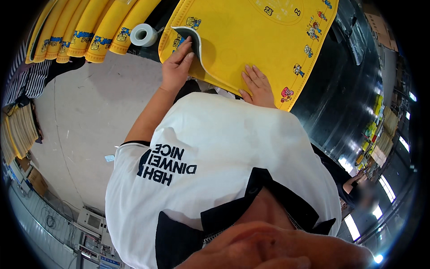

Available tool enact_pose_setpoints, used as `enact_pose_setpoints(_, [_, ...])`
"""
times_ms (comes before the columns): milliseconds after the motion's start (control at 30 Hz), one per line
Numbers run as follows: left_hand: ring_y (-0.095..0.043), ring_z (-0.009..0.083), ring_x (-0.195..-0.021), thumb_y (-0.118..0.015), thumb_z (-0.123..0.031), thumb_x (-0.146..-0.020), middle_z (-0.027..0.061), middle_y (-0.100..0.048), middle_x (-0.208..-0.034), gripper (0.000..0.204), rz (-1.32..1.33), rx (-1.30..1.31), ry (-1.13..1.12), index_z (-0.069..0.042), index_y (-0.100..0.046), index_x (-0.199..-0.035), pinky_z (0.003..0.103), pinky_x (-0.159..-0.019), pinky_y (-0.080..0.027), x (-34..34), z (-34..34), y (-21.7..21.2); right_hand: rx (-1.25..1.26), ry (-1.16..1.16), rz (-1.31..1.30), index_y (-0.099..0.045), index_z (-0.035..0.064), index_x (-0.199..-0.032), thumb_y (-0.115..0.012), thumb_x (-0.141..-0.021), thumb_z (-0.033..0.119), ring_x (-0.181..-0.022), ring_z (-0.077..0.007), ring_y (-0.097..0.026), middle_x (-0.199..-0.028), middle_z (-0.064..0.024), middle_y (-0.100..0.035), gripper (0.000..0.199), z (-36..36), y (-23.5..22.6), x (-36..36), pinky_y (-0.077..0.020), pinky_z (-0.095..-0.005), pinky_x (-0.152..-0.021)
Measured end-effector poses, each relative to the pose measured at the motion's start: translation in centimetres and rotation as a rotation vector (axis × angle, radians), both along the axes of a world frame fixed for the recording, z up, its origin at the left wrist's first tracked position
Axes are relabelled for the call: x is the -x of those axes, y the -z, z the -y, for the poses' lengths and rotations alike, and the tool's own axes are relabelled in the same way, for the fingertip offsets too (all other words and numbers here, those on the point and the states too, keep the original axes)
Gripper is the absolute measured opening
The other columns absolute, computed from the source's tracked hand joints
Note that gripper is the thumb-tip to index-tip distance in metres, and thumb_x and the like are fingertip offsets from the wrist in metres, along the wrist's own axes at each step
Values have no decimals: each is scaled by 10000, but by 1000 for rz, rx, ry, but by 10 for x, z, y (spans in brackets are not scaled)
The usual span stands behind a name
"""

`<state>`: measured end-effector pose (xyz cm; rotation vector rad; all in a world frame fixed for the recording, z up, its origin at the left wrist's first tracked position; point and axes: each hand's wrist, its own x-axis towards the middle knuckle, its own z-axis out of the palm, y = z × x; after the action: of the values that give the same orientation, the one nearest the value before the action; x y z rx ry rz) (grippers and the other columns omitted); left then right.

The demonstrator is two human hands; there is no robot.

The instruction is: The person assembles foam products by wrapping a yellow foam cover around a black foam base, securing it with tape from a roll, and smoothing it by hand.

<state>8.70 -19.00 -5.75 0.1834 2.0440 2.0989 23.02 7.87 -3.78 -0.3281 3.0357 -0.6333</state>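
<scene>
A yellow mat (251,45) printed with small cartoon figures lies spread over a dark table. My left hand (178,67) pinches its near left edge between thumb and fingers, and the corner is curled up so that the grey underside shows. My right hand (260,87) lies flat on the mat near its front edge, fingers stretched out and holding nothing. Just left of the mat, a roll of clear tape (144,35) sits close to the lifted corner.
Several folded yellow mats (96,33) lie in a row at the far left. The dark glossy table (336,96) reaches right, with a crumpled dark plastic piece (354,42) on it. Stacked sheets (20,127) stand at the left. Another person (358,190) is at the right.
</scene>
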Motion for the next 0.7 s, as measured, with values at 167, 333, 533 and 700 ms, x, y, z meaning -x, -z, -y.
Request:
enact_pose_setpoints(167, [-592, 158, -1223, -683, -34, -943, 113, -614, -1380, 398, 171, -141, -73, 51, -601, -1323, 274, -1037, -466, -2, -5, -15, 15, -9, 2, -583, 55, -1362, -709, -872, 264, -1415, -337, -409, -1528, -114, -462, 547, -2, -2, 1, -377, -490, -1117])
enact_pose_setpoints(333, [-620, 152, -1142, -713, -21, -920, 102, -635, -1315, 397, 218, -265, -143, 54, -601, -1293, 273, -985, -505, -3, -5, -12, 24, -13, 1, -581, 64, -1364, -720, -861, 253, -1409, -331, -415, -1534, -103, -457, 555, -4, 0, 1, -378, -489, -1109])
enact_pose_setpoints(533, [-639, 142, -1045, -732, -34, -908, 82, -670, -1188, 314, 306, -351, -232, 42, -635, -1198, 288, -928, -535, -5, -1, -5, 30, -8, -9, -582, 72, -1368, -724, -854, 249, -1410, -324, -413, -1540, -91, -452, 562, -3, 0, 2, -379, -490, -1102])
enact_pose_setpoints(700, [-642, 138, -983, -736, -79, -918, 58, -677, -1112, 280, 476, -343, -218, 36, -655, -1160, 285, -897, -538, -8, 14, -1, 41, -11, -43, -592, 82, -1365, -735, -842, 256, -1404, -318, -423, -1542, -84, -453, 570, -4, 7, 1, -381, -482, -1103])
